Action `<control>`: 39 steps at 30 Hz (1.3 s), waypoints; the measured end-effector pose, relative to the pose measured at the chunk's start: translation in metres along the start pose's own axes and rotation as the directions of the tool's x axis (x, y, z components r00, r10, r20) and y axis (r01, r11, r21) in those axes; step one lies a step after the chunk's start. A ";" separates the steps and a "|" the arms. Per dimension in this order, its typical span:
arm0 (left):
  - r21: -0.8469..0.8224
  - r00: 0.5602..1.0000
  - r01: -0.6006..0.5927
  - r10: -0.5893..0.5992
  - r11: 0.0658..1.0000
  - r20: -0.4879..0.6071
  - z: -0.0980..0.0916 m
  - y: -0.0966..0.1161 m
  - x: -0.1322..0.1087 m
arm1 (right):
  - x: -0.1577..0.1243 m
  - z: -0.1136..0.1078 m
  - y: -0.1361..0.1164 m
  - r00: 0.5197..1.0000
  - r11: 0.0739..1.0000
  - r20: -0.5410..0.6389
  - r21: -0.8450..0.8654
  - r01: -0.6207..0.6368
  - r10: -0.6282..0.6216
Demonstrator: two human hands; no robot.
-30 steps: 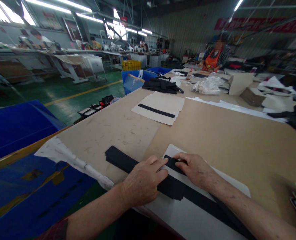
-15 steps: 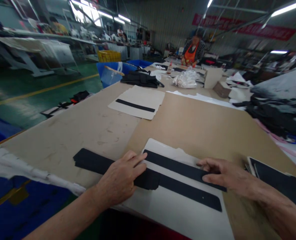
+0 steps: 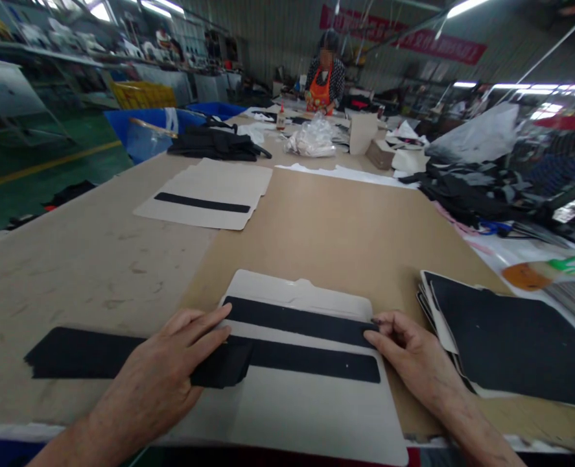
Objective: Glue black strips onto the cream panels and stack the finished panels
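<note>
A pale board (image 3: 311,415) lies flat in front of me, with one black strip (image 3: 316,360) across its middle. Above that, a second black strip (image 3: 297,321) runs nearly parallel, its right end pinched between thumb and fingers of my right hand (image 3: 408,350). My left hand (image 3: 170,357) is closed over a bundle of black strips (image 3: 87,353), which sticks out on both sides of it. Its index fingertip touches the left end of the upper strip. The palm side of my left hand is hidden.
Another pale board (image 3: 204,217) with a black strip lies farther up the table. To the right sits a stack of black-faced boards (image 3: 515,337), with a green-handled brush (image 3: 535,274) beyond. A person in an orange apron (image 3: 322,91) stands across the table.
My view has swung right, bringing the board stack and brush fully into sight. My right hand has come down onto the upper strip's right end; its fingers have closed there.
</note>
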State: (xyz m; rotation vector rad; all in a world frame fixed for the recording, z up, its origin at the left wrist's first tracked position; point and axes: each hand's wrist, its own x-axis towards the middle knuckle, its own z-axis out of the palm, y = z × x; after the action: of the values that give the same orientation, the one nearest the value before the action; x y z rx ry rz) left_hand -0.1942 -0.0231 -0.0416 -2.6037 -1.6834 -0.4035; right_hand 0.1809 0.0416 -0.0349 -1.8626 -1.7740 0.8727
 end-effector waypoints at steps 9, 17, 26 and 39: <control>-0.010 1.000 0.023 -0.023 1.000 -0.021 0.004 -0.003 -0.002 | 0.006 0.001 -0.008 1.000 1.000 -0.026 -0.012 0.004 -0.004; -0.009 1.000 0.003 -0.004 1.000 -0.018 0.005 -0.006 -0.003 | 0.008 0.005 -0.006 0.999 1.000 -0.046 -0.010 0.010 -0.010; -0.009 1.000 0.028 -0.028 1.000 -0.008 0.005 -0.004 -0.002 | 0.008 0.003 -0.017 0.994 0.969 -0.024 -0.227 0.097 -0.105; 0.074 0.977 0.090 -0.102 0.993 0.189 -0.031 0.028 0.026 | -0.014 0.010 -0.055 0.916 0.465 0.250 -0.801 0.378 -0.313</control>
State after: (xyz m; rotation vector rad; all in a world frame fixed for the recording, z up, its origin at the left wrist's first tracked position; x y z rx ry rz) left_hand -0.1650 -0.0164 -0.0020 -2.5952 -1.8504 -0.0970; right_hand 0.1345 0.0315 -0.0023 -1.7903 -2.8086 -0.1851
